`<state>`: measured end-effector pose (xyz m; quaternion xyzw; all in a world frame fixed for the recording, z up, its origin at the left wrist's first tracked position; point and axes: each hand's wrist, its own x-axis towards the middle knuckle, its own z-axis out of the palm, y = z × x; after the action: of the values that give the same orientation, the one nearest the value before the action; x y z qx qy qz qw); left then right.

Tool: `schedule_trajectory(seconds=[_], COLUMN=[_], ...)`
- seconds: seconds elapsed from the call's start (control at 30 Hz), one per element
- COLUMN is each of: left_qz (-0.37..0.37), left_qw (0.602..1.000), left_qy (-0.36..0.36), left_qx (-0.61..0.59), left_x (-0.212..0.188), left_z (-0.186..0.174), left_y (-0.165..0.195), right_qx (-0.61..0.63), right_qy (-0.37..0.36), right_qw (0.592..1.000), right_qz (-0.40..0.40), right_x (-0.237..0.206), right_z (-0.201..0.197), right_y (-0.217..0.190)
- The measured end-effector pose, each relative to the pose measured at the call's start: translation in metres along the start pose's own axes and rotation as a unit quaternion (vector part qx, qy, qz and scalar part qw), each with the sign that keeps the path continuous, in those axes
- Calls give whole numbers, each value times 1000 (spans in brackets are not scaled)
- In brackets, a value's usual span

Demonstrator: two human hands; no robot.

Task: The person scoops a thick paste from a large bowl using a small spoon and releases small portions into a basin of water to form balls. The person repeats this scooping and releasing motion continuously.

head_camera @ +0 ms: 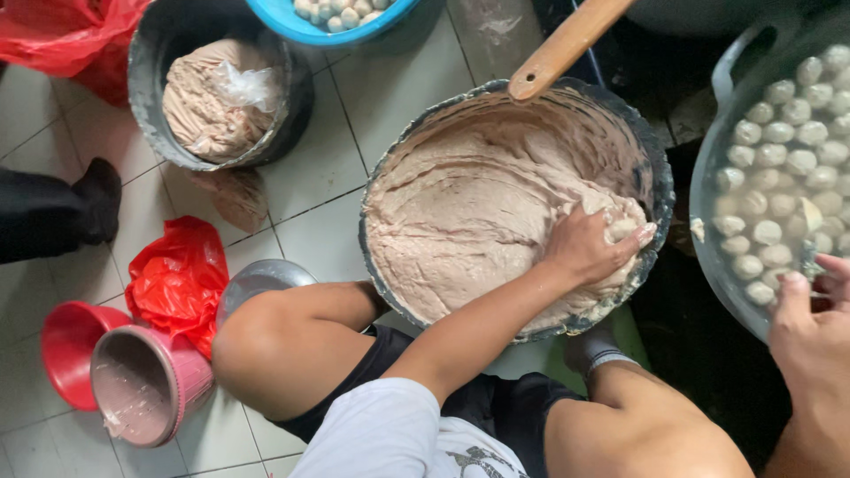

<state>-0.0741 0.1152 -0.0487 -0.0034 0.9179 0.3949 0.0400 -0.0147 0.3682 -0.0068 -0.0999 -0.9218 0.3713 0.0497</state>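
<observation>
Paste in 1 tub: left hand squeezing lump; right hand pinching spoon.

I am seeing the wooden handle jutting over the paste basin's upper rim, blocking entry there. The pan of pale balls is crowding the right edge, while bare tiles are lying open left of the basin.

Tiled floor bearing a paste basin, a second basin, red bags and pink tubs.
</observation>
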Motion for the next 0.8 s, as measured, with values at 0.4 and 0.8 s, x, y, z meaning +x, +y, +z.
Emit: schedule_trajectory(seconds=[0.4,0.8], left_qz=[186,190], left_qw=[966,977], left_qy=[55,16], left_qx=[-173,-93], left_x=[-15,-14], left_z=[24,26], left_y=[3,12], right_qx=[277,275], right_qy=[-251,-267], right_qw=[909,900], right_qz=[184,210], right_x=[-29,-31], right_z=[2,-6], right_y=[-28,-39])
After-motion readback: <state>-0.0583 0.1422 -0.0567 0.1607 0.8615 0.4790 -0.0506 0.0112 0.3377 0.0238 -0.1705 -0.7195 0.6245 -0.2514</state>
